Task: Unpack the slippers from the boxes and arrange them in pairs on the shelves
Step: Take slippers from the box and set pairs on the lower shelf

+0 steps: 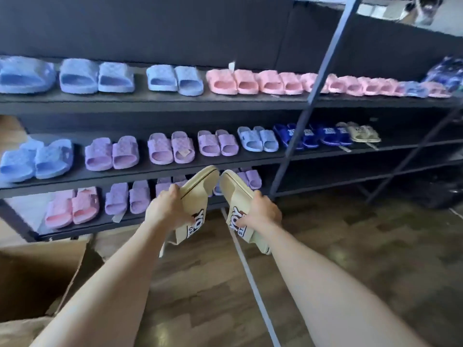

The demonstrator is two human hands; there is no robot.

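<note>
Many paired slippers (111, 152) already line the rack (175, 104). In front of the rack's lowest shelf, the left hand (166, 209) grips one beige slipper (198, 191) and the right hand (260, 212) grips the other beige slipper (234, 194). This pair is not yet shelved.

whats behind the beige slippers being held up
Purple slippers on the bottom shelf, showing at both sides. The beige slippers cover the middle, so their count is unclear.
</note>
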